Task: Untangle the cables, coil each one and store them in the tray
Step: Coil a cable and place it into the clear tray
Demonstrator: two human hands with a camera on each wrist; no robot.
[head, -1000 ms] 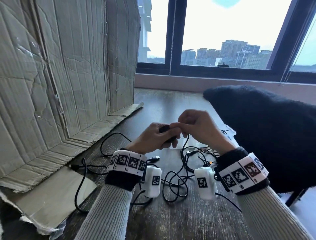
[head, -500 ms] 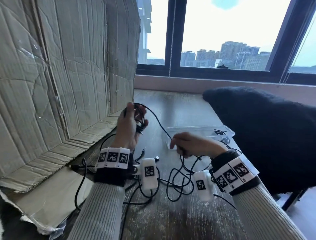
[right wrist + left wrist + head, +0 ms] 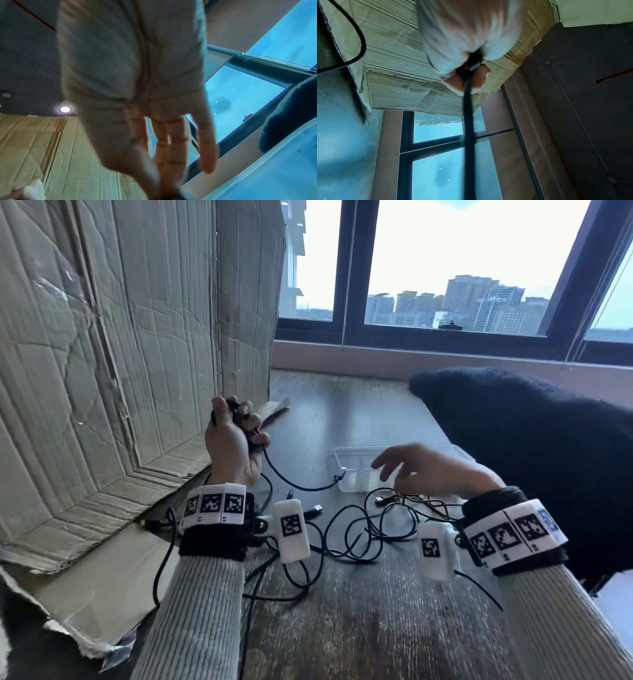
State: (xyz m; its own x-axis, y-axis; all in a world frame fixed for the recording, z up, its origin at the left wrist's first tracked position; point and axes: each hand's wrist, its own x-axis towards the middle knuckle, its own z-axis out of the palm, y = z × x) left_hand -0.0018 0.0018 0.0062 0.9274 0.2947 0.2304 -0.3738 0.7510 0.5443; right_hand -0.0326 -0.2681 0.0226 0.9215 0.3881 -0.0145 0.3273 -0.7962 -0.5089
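A creased cardboard sheet stands propped along the left side of the table. Beside it, the left hand is raised, its fingers curled round a bunched black cable whose free end trails down to the wood. More black cables lie tangled mid-table; how many I cannot count. One clear plastic tray sits beyond them. The right hand hovers over it, fingers spread, holding nothing.
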